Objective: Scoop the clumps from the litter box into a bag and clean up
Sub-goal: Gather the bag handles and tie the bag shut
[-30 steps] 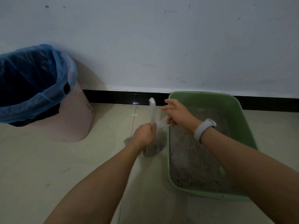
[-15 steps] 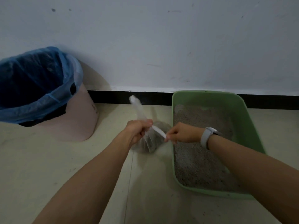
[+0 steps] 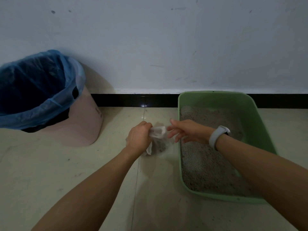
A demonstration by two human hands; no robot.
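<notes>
A small clear plastic bag (image 3: 159, 144) holding grey litter clumps rests on the floor just left of the green litter box (image 3: 260, 130). My left hand (image 3: 139, 138) is closed around the bag's bunched white top. My right hand (image 3: 186, 130), with a white band on its wrist, hovers over the box's left rim; its fingers are spread and touch the bag's top without gripping it. Grey litter (image 3: 205, 167) fills the box. No scoop is in view.
A pink bin (image 3: 83, 127) lined with a blue bag (image 3: 38, 84) stands at the left against the white wall. A black skirting strip (image 3: 133, 100) runs along the wall's base. Pale floor tiles (image 3: 66, 172) lie between the bin and the bag.
Both hands were pulling the bag's two white handles apart; the handles are now bunched into a knot at the top. My right hand has let go and spread its fingers. The bag sits lower.
</notes>
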